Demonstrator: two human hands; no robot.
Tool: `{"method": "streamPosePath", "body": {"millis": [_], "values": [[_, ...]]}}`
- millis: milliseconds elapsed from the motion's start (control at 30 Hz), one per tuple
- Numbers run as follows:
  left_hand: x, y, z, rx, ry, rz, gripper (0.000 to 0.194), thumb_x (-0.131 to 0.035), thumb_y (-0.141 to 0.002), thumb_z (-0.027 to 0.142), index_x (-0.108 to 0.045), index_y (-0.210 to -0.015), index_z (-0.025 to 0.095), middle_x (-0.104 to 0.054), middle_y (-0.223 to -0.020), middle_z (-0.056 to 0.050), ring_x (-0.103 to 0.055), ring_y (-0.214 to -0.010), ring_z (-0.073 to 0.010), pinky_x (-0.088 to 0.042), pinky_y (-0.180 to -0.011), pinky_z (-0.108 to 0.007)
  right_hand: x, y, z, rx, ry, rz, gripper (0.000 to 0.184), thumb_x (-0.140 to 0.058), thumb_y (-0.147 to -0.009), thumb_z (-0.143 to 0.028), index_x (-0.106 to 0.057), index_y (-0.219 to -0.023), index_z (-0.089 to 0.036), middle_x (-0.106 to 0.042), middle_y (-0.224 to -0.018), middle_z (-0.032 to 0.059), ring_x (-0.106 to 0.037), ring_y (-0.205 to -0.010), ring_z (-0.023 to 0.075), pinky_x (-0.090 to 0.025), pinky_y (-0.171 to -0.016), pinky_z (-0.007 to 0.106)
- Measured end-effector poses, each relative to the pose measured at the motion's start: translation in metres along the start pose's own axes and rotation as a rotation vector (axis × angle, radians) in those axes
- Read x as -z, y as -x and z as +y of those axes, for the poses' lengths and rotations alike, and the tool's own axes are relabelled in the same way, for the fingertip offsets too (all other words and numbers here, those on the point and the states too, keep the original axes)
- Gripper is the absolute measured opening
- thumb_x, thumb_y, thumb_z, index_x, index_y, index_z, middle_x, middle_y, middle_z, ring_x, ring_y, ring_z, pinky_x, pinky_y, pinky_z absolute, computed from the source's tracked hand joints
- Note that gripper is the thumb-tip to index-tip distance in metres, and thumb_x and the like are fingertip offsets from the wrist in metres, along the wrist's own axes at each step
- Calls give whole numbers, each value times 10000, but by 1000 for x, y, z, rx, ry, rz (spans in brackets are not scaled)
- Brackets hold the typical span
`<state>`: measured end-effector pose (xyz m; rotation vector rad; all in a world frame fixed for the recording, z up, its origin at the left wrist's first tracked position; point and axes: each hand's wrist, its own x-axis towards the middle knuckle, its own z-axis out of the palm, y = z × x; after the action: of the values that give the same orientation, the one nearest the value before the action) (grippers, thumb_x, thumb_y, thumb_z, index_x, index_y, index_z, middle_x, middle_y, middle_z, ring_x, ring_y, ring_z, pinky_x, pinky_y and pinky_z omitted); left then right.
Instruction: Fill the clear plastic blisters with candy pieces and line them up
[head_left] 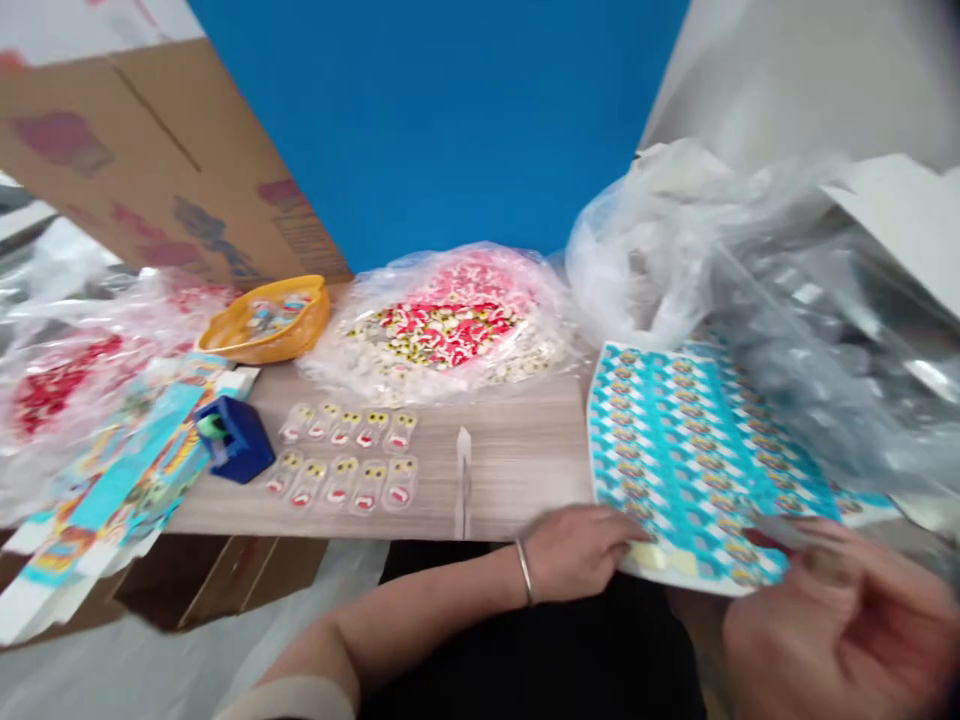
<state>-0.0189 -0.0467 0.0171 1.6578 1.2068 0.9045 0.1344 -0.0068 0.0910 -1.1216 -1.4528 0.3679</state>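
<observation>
the turquoise-and-white sticker sheet (681,465) lies at the right of the wood-grain table (529,450), printed with slanting columns of small multicoloured motifs and pale yellow along its near edge. the left hand (576,553), fingers bent, touches its near left corner; whether it grips, i cannot tell. the blurred right hand (847,615) pinches a thin, greyish piece (781,531).

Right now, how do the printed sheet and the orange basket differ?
The printed sheet lies flat; the basket has raised sides. The sheet is mostly turquoise and white, the basket orange. The left hand is at the sheet's near edge; no hand touches the basket. Both sit beside plastic bags.
</observation>
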Motion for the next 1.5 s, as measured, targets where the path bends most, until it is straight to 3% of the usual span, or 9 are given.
{"method": "streamPosePath", "body": {"millis": [133, 233, 400, 567, 700, 967, 1200, 1400, 1500], "values": [[28, 36, 27, 274, 1039, 395, 354, -466, -970, 437, -715, -1010, 188, -731, -1048, -89, -671, -990, -204, -513, -909, -337, -49, 38, 5, 451, 6, -425, 218, -632, -874, -189, -674, -1054, -304, -694, -946, 87, -664, -875, 284, -529, -767, 483], [55, 75, 31, 358, 1395, 664, 171, -689, -867, 343, -702, -883, 173, -709, -866, -26, -646, -781, -117, -514, -758, -228, -94, 69, -3, 643, -124, -623, 369, -634, -875, -120, -638, -1203, -288, -710, -1069, 91, -649, -1033, 280, -542, -856, 462], [101, 135, 11, 472, 1350, 1117, 181, -802, -751, 211, -706, -898, 165, -728, -876, -21, -667, -736, -115, -521, -634, -201, -149, 101, -37, 658, -328, -1045, 350, -553, -963, -217, -553, -1313, -214, -621, -1345, 111, -520, -1293, 273, -449, -1059, 490], [154, 181, 3, 364, 1099, 1474, 186, -819, -721, 224, -691, -837, 153, -738, -826, -30, -719, -794, -176, -590, -766, -289, -195, 127, -51, 437, -76, -1107, 649, -704, -830, -448, -506, -1358, -127, -542, -1414, 198, -473, -1313, 354, -381, -1078, 550], [181, 196, 4, 277, 997, 1577, 210, -828, -705, 231, -695, -851, 158, -722, -804, -4, -705, -733, -146, -588, -695, -245, -223, 145, -51, 450, 53, -1196, 713, -786, -723, -474, -555, -1301, -128, -588, -1351, 183, -480, -1269, 369, -300, -1111, 565], [163, 173, -7, 348, 1028, 1422, 167, -803, -761, 269, -699, -842, 166, -714, -824, -13, -687, -739, -144, -571, -718, -264, -188, 115, -18, 466, 134, -1181, 569, -735, -745, -379, -584, -1245, -152, -627, -1258, 154, -518, -1218, 327, -200, -1166, 551], [126, 123, -11, 379, 1016, 834, 240, -695, -872, 379, -689, -777, 160, -686, -798, -35, -645, -756, -155, -516, -766, -298, -135, 67, 28, 390, 211, -1125, 531, -715, -779, -390, -585, -1239, -160, -584, -1383, 184, -493, -1297, 374, -236, -1149, 605], [123, 100, -13, 393, 749, 356, 335, -658, -886, 451, -679, -735, 152, -661, -755, -40, -594, -731, -141, -464, -743, -277, -107, 27, 30, -282, -141, -1009, 333, -462, -997, -436, -584, -1250, -256, -605, -1381, 103, -558, -1276, 266, -428, -1069, 459], [126, 96, -14, 450, 578, 170, 356, -644, -888, 467, -672, -740, 145, -632, -768, -34, -558, -685, -124, -451, -665, -256, -98, 25, 18, -483, -309, -1148, 340, -520, -977, -470, -622, -1228, -265, -688, -1221, 68, -630, -1135, 234, -487, -978, 376]]}}
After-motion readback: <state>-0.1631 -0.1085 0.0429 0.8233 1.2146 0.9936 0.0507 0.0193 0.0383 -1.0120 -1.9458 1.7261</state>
